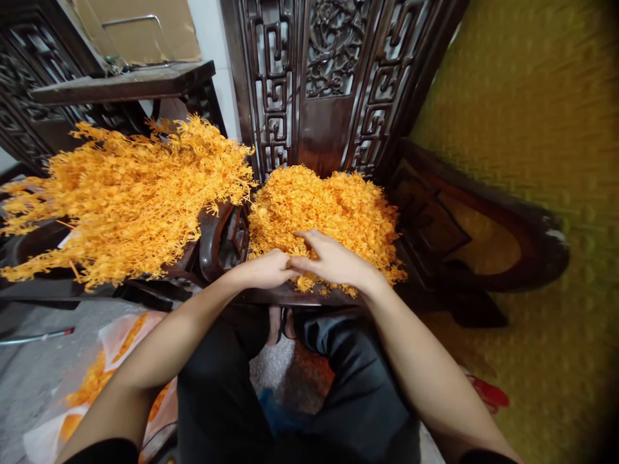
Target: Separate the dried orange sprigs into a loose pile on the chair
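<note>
A heap of small orange plastic-looking flower pieces rests on the seat of a dark carved wooden chair. At the heap's front edge, my left hand is closed, its fingertips pinched together close to my right hand. My right hand reaches in from the right, index finger stretched out over the orange pieces and thumb apart, pointing at the left fingertips. Whatever lies between the left fingertips is too small to make out. To the left spreads a large bundle of orange flower sprays.
A dark wooden shelf with a cardboard box stands at the upper left. The chair's armrest separates the two orange piles. Plastic bags with orange pieces lie on the floor at left. A red object is at lower right.
</note>
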`<action>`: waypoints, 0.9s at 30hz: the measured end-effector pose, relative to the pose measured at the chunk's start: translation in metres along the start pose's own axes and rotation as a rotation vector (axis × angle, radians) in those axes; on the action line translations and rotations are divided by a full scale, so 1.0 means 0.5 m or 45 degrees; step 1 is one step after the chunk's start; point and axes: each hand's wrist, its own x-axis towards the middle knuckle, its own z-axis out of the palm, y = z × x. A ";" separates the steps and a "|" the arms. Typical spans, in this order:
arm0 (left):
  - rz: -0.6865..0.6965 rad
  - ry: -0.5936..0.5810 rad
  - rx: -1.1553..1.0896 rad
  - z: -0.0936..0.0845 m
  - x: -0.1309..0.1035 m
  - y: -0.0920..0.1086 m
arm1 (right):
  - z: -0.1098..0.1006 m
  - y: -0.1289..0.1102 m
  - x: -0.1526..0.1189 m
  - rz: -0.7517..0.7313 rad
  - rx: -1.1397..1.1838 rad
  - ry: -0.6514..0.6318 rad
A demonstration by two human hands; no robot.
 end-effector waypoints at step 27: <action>0.042 -0.171 0.348 0.013 -0.028 0.025 | -0.014 0.087 0.004 0.280 0.725 -0.106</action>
